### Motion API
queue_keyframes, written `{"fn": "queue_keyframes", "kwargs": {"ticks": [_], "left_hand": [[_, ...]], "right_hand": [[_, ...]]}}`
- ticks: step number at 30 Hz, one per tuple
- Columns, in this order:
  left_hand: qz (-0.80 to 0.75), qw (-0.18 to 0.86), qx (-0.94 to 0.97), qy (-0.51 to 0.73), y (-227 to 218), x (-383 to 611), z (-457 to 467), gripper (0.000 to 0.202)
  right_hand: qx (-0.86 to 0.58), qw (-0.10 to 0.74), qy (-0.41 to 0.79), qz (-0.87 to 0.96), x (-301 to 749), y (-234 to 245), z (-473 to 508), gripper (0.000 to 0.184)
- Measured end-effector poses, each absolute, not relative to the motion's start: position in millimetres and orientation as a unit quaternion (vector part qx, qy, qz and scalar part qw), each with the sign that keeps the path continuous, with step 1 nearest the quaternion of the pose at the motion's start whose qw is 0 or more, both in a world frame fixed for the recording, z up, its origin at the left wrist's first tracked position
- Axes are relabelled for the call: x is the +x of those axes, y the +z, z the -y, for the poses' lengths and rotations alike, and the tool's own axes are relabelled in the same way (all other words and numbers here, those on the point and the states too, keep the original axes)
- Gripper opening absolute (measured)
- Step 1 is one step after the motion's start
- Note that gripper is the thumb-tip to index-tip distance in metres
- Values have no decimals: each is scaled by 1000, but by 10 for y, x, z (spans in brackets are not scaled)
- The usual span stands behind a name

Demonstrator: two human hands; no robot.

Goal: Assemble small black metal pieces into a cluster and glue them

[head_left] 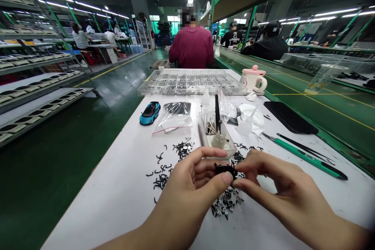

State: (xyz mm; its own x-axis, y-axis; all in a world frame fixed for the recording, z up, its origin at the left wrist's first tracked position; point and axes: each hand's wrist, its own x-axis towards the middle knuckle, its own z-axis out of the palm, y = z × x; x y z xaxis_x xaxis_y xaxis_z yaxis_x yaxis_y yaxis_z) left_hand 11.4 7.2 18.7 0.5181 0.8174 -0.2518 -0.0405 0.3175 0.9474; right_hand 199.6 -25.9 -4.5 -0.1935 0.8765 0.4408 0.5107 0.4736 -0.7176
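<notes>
A small black plastic part (225, 169) is pinched between the thumb and fingers of my left hand (195, 183). At its right end, the thumb and forefinger of my right hand (274, 181) close together on the part's edge; whether a tiny piece sits between them I cannot make out. Below and behind both hands lie heaps of small black pieces (226, 203), some with silvery faces. Thin curved black pieces (161, 181) are strewn to the left. Just beyond my hands stands a clear tray (231, 142) with a small glass bottle (218, 140) and thin sticks in it.
A blue toy car (150, 113) and a plastic bag (172, 116) lie at the left. A green-handled knife (307, 158), tweezers (301, 146) and a black phone-like slab (290, 117) lie right. Behind stand a compartment box (190, 90) and lidded mug (254, 80); a person (191, 47) sits beyond.
</notes>
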Motion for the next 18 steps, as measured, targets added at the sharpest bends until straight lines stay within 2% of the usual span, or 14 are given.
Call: {"fn": "queue_keyframes", "kwargs": {"ticks": [12,18], "left_hand": [[-433,697,512,253,279,129,-101,26],[-425,669,544,276,255,114,-93,21]], "right_hand": [[-420,371,99,822,2043,-75,289,11],[-441,362,123,812,2013,-47,273,7]]}}
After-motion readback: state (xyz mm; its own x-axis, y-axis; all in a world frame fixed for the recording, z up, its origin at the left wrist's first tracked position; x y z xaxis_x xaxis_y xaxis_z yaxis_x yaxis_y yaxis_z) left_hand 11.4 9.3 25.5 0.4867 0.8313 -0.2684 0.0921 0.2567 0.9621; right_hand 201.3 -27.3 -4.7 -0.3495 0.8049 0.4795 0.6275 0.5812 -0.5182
